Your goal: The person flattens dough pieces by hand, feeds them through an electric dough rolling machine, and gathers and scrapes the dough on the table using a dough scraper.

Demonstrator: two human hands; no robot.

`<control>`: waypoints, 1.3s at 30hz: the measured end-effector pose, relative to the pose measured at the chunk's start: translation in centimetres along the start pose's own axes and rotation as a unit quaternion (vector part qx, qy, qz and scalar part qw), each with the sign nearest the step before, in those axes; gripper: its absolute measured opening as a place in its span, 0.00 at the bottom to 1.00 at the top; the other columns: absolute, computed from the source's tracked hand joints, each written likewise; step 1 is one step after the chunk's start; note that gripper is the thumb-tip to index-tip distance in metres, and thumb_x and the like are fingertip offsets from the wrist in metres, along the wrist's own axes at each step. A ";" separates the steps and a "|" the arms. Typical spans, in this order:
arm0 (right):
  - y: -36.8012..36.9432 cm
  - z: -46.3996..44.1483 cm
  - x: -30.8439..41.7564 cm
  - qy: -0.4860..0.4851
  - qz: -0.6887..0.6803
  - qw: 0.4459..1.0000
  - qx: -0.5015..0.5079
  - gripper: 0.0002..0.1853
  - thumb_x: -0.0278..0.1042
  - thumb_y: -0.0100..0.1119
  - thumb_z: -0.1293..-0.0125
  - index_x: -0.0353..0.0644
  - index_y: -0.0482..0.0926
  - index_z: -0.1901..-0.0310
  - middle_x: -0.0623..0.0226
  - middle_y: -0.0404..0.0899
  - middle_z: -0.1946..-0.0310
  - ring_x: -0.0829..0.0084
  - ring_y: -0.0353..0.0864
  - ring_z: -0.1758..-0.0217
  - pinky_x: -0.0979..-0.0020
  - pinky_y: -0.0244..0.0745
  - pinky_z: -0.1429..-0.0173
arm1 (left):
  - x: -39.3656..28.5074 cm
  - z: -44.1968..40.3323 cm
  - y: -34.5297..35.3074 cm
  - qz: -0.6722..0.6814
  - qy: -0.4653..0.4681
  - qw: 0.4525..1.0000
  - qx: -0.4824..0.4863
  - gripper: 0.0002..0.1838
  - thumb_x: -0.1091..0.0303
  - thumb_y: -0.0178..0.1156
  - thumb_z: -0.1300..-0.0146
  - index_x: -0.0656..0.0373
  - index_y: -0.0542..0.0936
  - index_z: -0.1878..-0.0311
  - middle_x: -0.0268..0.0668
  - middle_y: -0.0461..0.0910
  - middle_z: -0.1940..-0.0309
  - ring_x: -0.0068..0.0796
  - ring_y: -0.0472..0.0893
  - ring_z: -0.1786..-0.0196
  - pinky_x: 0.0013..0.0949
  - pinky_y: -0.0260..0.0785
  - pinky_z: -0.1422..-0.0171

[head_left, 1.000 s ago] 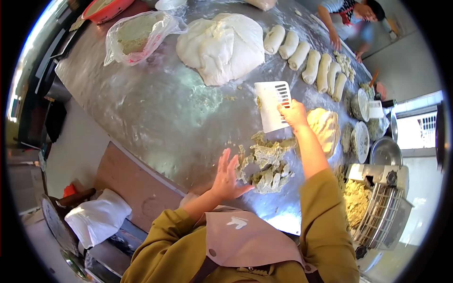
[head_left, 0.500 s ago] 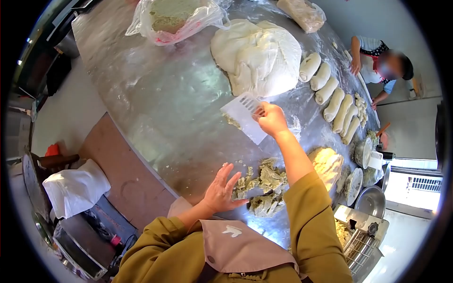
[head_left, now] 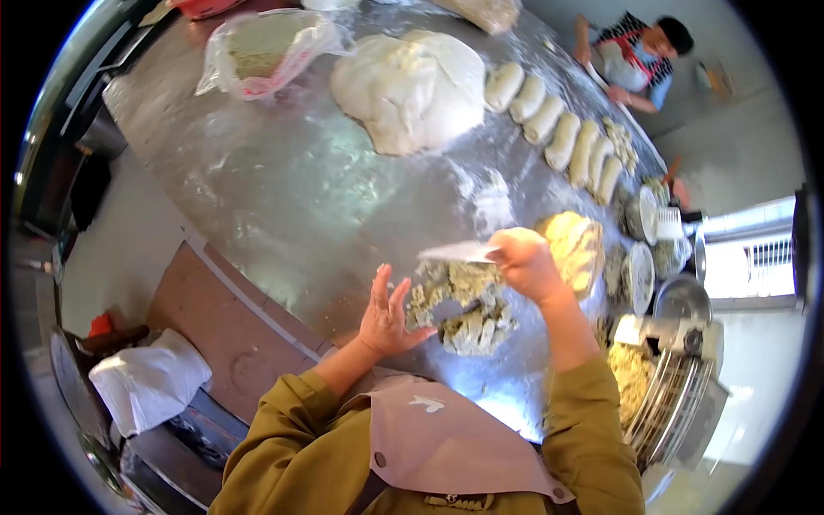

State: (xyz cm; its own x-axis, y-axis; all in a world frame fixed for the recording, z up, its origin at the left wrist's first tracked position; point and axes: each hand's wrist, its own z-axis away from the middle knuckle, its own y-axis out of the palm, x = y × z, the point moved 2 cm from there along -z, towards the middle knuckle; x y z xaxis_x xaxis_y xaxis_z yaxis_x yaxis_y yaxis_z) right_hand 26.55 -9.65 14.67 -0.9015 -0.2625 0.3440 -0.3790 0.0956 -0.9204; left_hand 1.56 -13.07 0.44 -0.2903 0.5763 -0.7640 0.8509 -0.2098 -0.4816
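My right hand (head_left: 525, 261) is closed round the handle edge of a white plastic dough scraper (head_left: 457, 251), tilted nearly edge-on to my view. The scraper is at the far side of a crumbly greenish dough pile (head_left: 477, 330) on the metal table. My left hand (head_left: 386, 319) is open, fingers spread, at the pile's left side, holding nothing. To the right of my right hand lies a yellow dough lump (head_left: 573, 249). Whether the scraper's lower edge touches the table is hidden.
On the metal table (head_left: 257, 189) sit a large white dough mass (head_left: 408, 94), a plastic bag of greenish filling (head_left: 268, 53) and several dough rolls (head_left: 562, 142). Bowls (head_left: 682, 299) and a slatted metal machine (head_left: 674, 403) stand at right. Another person (head_left: 635, 60) works at the far edge.
My right hand has brought the scraper back toward me, from near the white dough to the greenish pile, turning it edge-on. My left hand stays open beside the pile. The whole view has shifted.
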 end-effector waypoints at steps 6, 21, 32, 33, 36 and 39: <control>-2.2 18.2 -0.5 0.422 -0.161 0.882 -0.136 0.09 0.31 0.64 0.41 0.37 0.78 0.61 0.62 0.83 0.70 0.75 0.82 0.68 0.72 0.76 0.60 | -4.1 -2.0 1.6 -0.049 -0.007 0.997 0.067 0.50 0.59 0.75 0.55 0.63 0.57 0.32 0.63 0.48 0.32 0.65 0.52 0.30 0.56 0.53 0.30; 11.2 41.7 2.6 0.674 -0.204 0.640 -0.307 0.13 0.31 0.64 0.40 0.35 0.75 0.57 0.61 0.80 0.70 0.64 0.82 0.64 0.68 0.79 0.59 | -5.6 -9.1 10.7 -0.291 0.032 0.886 0.359 0.32 0.58 0.69 0.54 0.56 0.73 0.44 0.42 0.75 0.46 0.46 0.69 0.38 0.44 0.66 0.36; 4.2 37.9 4.9 0.612 0.007 0.705 -0.358 0.31 0.27 0.66 0.50 0.36 0.66 0.43 0.46 0.66 0.47 0.46 0.68 0.43 0.56 0.67 0.41 | -7.0 -8.9 9.0 -0.023 -0.230 0.942 0.244 0.17 0.67 0.67 0.55 0.59 0.82 0.59 0.41 0.83 0.63 0.36 0.83 0.63 0.35 0.76 0.59; 3.2 36.6 5.1 0.598 0.014 0.720 -0.352 0.28 0.31 0.67 0.47 0.38 0.68 0.45 0.46 0.71 0.49 0.47 0.73 0.47 0.56 0.70 0.45 | -6.9 -8.7 9.1 0.058 -0.291 0.930 0.219 0.17 0.68 0.67 0.55 0.60 0.81 0.58 0.39 0.83 0.64 0.33 0.83 0.64 0.34 0.76 0.60; 3.2 31.9 4.0 0.528 -0.211 0.761 -0.311 0.26 0.38 0.66 0.41 0.39 0.70 0.44 0.54 0.77 0.54 0.56 0.79 0.52 0.62 0.75 0.52 | -10.3 -8.5 8.9 0.364 -0.417 0.813 0.182 0.16 0.76 0.66 0.50 0.60 0.80 0.54 0.32 0.81 0.64 0.23 0.80 0.64 0.30 0.74 0.64; 4.3 25.6 4.8 0.484 -0.524 0.640 -0.285 0.28 0.43 0.60 0.33 0.41 0.66 0.36 0.65 0.79 0.52 0.69 0.81 0.53 0.70 0.76 0.53 | -13.8 -7.8 10.0 0.526 -0.390 0.732 0.188 0.18 0.78 0.66 0.46 0.59 0.78 0.51 0.34 0.81 0.60 0.23 0.80 0.60 0.29 0.73 0.57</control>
State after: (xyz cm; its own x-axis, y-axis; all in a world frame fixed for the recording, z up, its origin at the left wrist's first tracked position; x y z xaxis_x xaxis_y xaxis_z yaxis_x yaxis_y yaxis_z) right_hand 25.90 -35.04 7.64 0.3077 0.2222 0.9252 -0.6484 0.7606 0.0330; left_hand 17.47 -16.97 9.50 0.1534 -0.6555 -0.7394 0.6452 -0.5003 0.5774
